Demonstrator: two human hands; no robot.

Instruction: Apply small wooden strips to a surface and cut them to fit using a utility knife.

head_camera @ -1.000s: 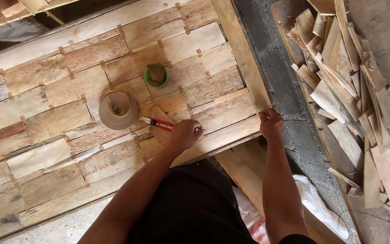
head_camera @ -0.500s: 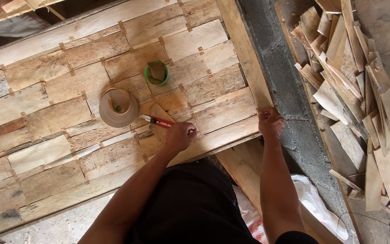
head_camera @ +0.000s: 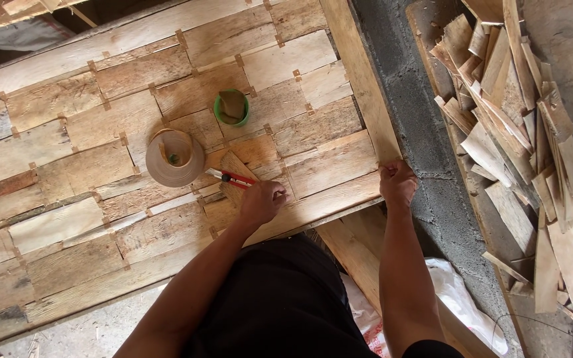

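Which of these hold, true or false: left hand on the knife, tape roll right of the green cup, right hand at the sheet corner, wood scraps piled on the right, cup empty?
1. The left hand holds the red utility knife. True.
2. The tape roll lies right of the green cup. False: it lies to the cup's left and nearer the person.
3. The right hand is at the corner of the patched veneer sheet. True.
4. Wood scraps are piled on the right. True.
5. The cup is empty. False: a brown piece sits in it.
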